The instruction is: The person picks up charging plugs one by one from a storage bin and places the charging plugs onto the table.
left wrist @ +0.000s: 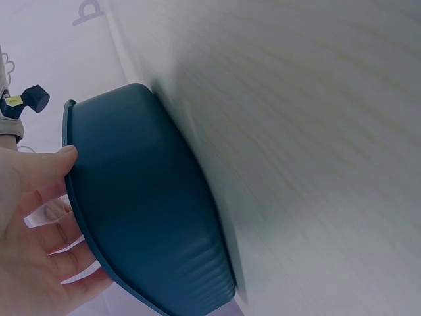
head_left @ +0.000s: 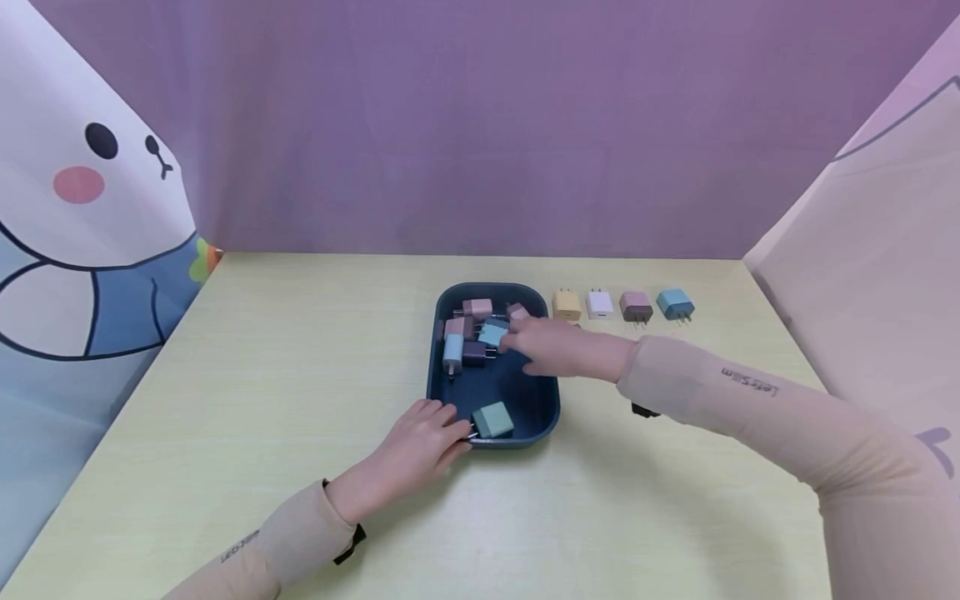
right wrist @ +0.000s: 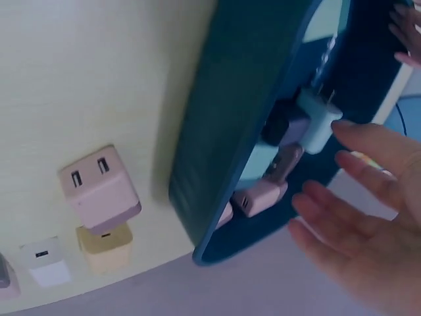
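Observation:
My left hand (head_left: 423, 446) grips the rim of a dark teal plastic tray (left wrist: 141, 191) at its near left corner. In the left wrist view its thumb lies at the rim and the fingertips pass behind it. Over the tray's right side reaches my right hand (right wrist: 368, 204), fingers spread, holding nothing. Below that hand are plug-in chargers: a light blue one (head_left: 452, 352), a dark purple one (head_left: 474, 354), a blue one (head_left: 492, 333) and several pink ones (head_left: 477, 308). A green charger (head_left: 492, 420) lies near my left fingers.
Right of the tray, a row holds a yellow charger (head_left: 566, 304), a white one (head_left: 599, 304), a pink-and-dark one (head_left: 637, 306) and a blue one (head_left: 676, 303). A pink two-port charger (right wrist: 102, 187) stands beside the tray, mostly hidden by my right arm in the head view.

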Tool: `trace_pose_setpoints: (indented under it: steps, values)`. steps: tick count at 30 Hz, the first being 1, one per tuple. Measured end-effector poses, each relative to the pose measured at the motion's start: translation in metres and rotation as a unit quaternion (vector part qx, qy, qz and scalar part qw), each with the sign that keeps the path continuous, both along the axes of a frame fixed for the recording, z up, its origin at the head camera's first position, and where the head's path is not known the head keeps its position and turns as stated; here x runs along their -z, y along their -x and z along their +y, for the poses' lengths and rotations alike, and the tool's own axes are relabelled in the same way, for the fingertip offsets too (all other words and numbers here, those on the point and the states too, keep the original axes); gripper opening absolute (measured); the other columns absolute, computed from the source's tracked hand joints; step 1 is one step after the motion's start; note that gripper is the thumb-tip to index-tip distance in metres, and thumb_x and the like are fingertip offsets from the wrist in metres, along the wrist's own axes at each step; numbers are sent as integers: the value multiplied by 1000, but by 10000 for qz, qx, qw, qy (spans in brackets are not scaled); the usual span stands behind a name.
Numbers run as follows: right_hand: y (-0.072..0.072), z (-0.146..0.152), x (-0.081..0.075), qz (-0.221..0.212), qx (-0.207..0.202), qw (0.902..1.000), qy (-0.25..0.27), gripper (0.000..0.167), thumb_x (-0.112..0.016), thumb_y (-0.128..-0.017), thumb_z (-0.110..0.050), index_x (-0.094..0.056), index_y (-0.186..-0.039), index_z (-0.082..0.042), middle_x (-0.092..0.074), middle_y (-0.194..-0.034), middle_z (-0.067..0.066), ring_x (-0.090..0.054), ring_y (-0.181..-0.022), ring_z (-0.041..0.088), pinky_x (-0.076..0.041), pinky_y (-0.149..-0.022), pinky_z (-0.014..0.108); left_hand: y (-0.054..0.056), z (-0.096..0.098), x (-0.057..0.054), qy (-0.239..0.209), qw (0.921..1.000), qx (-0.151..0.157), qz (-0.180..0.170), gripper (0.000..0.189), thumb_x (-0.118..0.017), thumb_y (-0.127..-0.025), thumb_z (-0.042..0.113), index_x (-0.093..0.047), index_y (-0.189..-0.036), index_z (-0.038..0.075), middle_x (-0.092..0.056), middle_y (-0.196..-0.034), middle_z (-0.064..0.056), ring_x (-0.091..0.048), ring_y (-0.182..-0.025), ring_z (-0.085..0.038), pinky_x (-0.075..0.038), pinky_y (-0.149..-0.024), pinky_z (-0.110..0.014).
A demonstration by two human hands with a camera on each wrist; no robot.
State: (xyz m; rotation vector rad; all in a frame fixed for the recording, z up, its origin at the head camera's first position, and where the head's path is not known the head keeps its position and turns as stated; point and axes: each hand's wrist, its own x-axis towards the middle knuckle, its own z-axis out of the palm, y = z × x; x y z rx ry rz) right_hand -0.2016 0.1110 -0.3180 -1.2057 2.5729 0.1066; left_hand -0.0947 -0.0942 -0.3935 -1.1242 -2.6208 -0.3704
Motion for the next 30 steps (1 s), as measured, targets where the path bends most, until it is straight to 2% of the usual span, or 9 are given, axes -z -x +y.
trace_pose_setpoints:
  steps: [3,8,13,18,24,30]
  values:
    - [-5,-5,3,-136,-320,9994,-62,37,-65,-80,-15,-56,-115,-8,-54,-113,11,-56,-94,20,-47,-77,30,0,0,0,25,10000,7,5,10,-65,-80,22,-62,-83,13,-52,-73,3,-41,-65,-13,-36,-64,-27]
    - [-13,-12,9,-34,-703,9970,-319,41,-67,-79,-17,-55,-117,-12,-54,-112,8,-54,-98,18,-45,-81,29,1,0,2,2,10000,22,76,10,-66,-79,22,-62,-82,13,-52,-72,3,-41,-65,-13,-36,-64,-27]
    - [-21,-18,12,-126,-890,9951,-415,42,-68,-77,-18,-55,-117,-13,-55,-111,6,-53,-98,17,-44,-82,28,1,0,3,0,9999,14,156,9,-65,-79,22,-62,-81,14,-52,-72,3,-41,-65,-13,-37,-65,-27]
    - [-26,-23,15,-286,-1110,9922,-486,41,-69,-77,-16,-56,-115,-13,-55,-106,6,-53,-92,16,-45,-78,26,1,0,2,-1,9999,13,121,10,-65,-79,23,-62,-82,14,-53,-73,3,-43,-66,-14,-38,-66,-28]
    - [-28,-27,22,-415,-1170,9903,-627,43,-69,-77,-15,-55,-118,-16,-53,-112,6,-51,-94,15,-46,-77,25,1,-1,2,0,9999,17,137,10,-66,-79,23,-62,-82,13,-53,-73,3,-43,-66,-14,-37,-65,-28]
    - [-30,-30,29,-478,-1322,9888,-502,39,-68,-77,-13,-58,-115,-16,-54,-110,5,-51,-91,14,-47,-75,25,1,0,3,-51,9997,42,218,9,-66,-79,22,-62,-82,14,-53,-73,3,-42,-65,-14,-37,-64,-27]
